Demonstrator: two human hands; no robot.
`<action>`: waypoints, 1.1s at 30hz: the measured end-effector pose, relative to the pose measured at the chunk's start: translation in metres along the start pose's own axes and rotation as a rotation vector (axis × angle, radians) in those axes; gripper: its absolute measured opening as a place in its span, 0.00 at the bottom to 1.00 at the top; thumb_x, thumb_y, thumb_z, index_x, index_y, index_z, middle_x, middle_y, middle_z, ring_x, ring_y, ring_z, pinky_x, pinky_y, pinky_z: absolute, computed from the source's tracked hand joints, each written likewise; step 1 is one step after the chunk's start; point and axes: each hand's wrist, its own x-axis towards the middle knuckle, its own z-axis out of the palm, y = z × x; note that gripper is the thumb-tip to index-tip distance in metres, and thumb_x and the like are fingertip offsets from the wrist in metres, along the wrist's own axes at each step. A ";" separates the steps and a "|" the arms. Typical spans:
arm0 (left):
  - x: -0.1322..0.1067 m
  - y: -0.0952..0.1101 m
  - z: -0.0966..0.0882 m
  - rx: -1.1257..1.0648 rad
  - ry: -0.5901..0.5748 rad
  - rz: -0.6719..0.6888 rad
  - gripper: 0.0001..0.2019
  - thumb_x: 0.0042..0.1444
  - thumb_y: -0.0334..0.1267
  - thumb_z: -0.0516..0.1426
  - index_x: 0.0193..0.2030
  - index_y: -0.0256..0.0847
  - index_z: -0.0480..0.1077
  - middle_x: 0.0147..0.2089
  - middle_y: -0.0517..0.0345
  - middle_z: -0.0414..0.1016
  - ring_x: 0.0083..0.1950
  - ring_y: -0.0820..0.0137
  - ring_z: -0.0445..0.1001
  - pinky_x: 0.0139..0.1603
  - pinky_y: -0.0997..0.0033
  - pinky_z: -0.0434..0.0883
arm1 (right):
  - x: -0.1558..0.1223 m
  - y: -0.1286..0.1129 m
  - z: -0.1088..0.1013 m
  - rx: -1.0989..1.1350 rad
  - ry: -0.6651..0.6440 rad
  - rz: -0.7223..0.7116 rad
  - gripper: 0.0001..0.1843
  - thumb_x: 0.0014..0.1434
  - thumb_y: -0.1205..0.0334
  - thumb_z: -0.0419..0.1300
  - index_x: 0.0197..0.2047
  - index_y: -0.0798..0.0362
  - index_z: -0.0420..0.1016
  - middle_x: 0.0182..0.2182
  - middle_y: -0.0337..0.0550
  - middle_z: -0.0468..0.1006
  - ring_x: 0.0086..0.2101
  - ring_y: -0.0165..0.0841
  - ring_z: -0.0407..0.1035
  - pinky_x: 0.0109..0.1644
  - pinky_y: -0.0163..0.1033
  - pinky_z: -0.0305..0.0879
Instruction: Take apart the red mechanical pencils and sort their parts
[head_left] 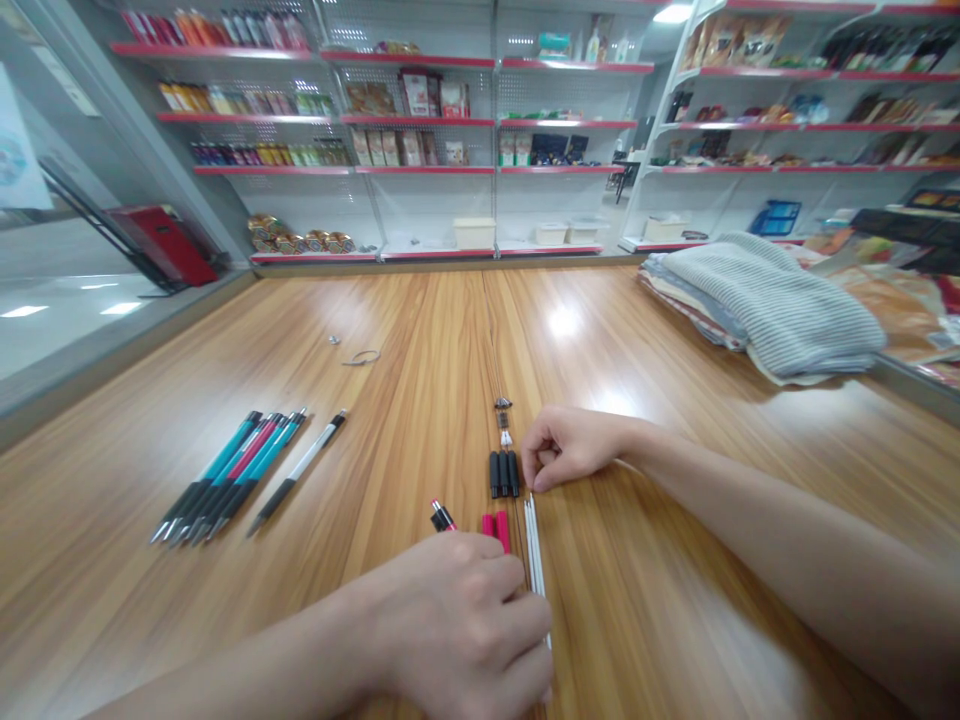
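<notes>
My left hand (469,630) lies knuckles-up on the wooden table (675,420), fingers curled over pink pen barrels (497,526) and the lower ends of several white refills (534,540). A black-and-pink pen piece (442,516) pokes out just beyond it. My right hand (568,446) rests further out, fingers pinched at the top end of the white refills, beside three black grip sleeves (503,473). Small pen tips and springs (503,420) lie in a line past the sleeves. What the pinch holds is too small to name.
Several assembled teal, pink and white pens (240,475) lie in a row at the left. A small ring and bent wire (360,357) sit mid-table. Folded cloths (772,300) are stacked at the right. Store shelves (420,120) with goods line the back.
</notes>
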 end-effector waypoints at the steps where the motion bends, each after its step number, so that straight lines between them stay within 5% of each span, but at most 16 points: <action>1: 0.000 0.000 0.000 0.000 0.001 0.001 0.15 0.55 0.36 0.57 0.21 0.42 0.58 0.19 0.64 0.60 0.18 0.74 0.60 0.16 0.68 0.55 | 0.000 0.000 0.000 0.001 -0.001 -0.001 0.11 0.51 0.61 0.65 0.34 0.62 0.79 0.16 0.32 0.66 0.18 0.21 0.56 0.20 0.27 0.49; 33: -0.003 -0.003 0.003 -0.003 0.002 0.008 0.14 0.58 0.38 0.55 0.22 0.41 0.59 0.20 0.64 0.61 0.19 0.73 0.62 0.16 0.67 0.56 | 0.000 -0.003 0.003 0.030 0.014 -0.018 0.16 0.48 0.55 0.69 0.33 0.61 0.78 0.16 0.31 0.65 0.19 0.21 0.56 0.21 0.27 0.49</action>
